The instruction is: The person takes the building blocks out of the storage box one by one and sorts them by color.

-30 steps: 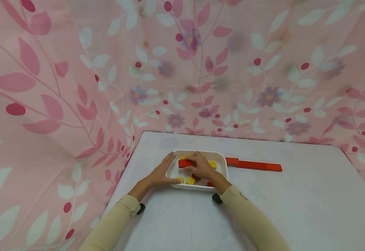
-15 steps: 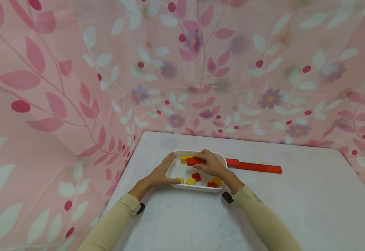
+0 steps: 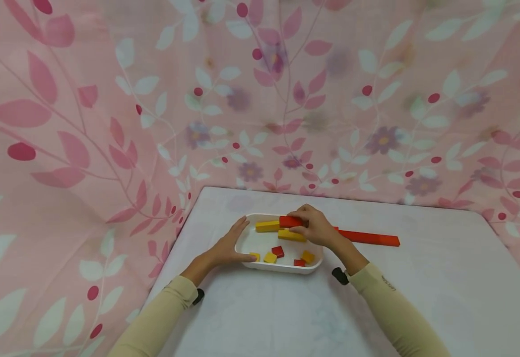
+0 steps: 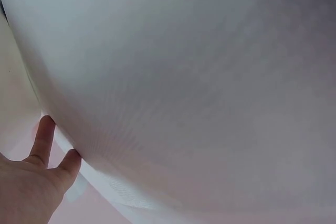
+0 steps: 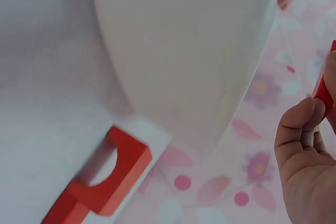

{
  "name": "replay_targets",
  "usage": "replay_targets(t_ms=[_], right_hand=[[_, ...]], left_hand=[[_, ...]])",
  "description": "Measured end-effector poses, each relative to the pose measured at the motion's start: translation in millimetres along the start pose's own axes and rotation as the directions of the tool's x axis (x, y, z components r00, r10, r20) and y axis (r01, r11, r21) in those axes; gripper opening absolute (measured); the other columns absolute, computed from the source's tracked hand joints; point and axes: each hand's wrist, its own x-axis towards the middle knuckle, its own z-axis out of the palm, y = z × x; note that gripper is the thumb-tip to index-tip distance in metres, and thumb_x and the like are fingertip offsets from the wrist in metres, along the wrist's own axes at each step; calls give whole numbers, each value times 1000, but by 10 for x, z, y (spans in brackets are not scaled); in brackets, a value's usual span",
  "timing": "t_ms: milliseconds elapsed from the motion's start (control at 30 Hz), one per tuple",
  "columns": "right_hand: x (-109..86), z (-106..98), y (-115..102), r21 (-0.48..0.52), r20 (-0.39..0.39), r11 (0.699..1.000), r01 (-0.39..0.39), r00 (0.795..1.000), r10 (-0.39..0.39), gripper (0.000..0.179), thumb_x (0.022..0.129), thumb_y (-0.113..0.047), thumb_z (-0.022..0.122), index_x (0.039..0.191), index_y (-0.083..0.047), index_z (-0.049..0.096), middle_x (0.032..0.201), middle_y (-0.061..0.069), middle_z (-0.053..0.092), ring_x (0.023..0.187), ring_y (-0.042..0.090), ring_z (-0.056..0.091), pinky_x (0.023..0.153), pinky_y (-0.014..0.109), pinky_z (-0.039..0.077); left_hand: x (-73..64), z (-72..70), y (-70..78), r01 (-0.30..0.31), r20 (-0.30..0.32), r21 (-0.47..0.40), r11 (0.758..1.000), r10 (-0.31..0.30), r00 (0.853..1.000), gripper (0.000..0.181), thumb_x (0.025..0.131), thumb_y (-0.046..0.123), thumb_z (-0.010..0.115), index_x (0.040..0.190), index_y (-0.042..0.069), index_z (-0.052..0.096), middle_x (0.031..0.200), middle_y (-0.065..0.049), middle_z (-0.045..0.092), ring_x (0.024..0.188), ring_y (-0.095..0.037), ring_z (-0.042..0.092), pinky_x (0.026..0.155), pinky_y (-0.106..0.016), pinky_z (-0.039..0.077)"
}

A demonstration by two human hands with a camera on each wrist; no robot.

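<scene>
A white tray (image 3: 260,243) holds wooden-looking blocks in red and yellow. My left hand (image 3: 226,248) spans its left end, fingers and thumb extended along the rim; two fingertips touch the tray edge in the left wrist view. With thumb and fingers my right hand (image 3: 321,227) pinches a red block (image 3: 289,221) over the tray's back right part. Close to that block lie a long yellow block (image 3: 267,226) and a second yellow block (image 3: 292,235). The right wrist view also shows the pinched red block (image 5: 324,87), partly covered by the fingers.
Right of the tray a row of red blocks (image 3: 369,238) extends along the table. At its near end is a red arch-shaped block (image 5: 123,166). Small yellow cubes (image 3: 270,258) and red pieces (image 3: 278,252) lie in the tray's front half. Pink floral cloth (image 3: 260,124) hangs behind.
My right hand has moved right and back with the red block, uncovering two yellow blocks and several small pieces in the tray. My left hand has stayed at the tray's left end.
</scene>
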Motion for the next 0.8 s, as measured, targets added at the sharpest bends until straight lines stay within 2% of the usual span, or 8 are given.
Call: replay_targets(t_ms=[200, 400, 533, 800], right_hand=[[-83, -172, 110, -55, -13, 998, -18, 1000, 18, 33, 85, -17, 78, 118, -12, 71, 105, 7, 58, 87, 19, 53, 76, 27, 54], [-177, -329, 223, -82, -21, 996, -34, 999, 33, 33, 85, -17, 78, 117, -11, 71, 108, 8, 60, 94, 22, 55, 84, 36, 57], [-279, -434, 328, -113, -34, 992, -54, 998, 51, 34, 84, -14, 79, 117, -9, 70, 107, 10, 60, 95, 24, 54, 85, 40, 57], [-510, -719, 575, -158, -63, 980, -122, 992, 113, 36, 85, -11, 77, 119, -6, 67, 110, 14, 58, 90, 25, 53, 74, 31, 54]], left_hand=[[-13, -8, -4, 4, 19, 14, 1000, -5, 1000, 116, 70, 66, 77, 159, 30, 12, 168, 5, 0, 153, -28, 16, 116, -65, 25], [-14, -34, -8, 12, 3, 22, 1000, -12, 1000, 114, 71, 65, 77, 159, 30, 14, 168, 9, 0, 153, -27, 17, 115, -66, 25], [-15, -45, -9, 12, 7, 30, 999, -12, 1000, 115, 70, 66, 77, 159, 31, 14, 168, 10, 0, 153, -26, 18, 115, -64, 26], [-14, -49, 12, -2, 13, 16, 1000, 1, 1000, 114, 71, 64, 78, 159, 28, 16, 168, 7, 2, 152, -28, 19, 115, -65, 27]])
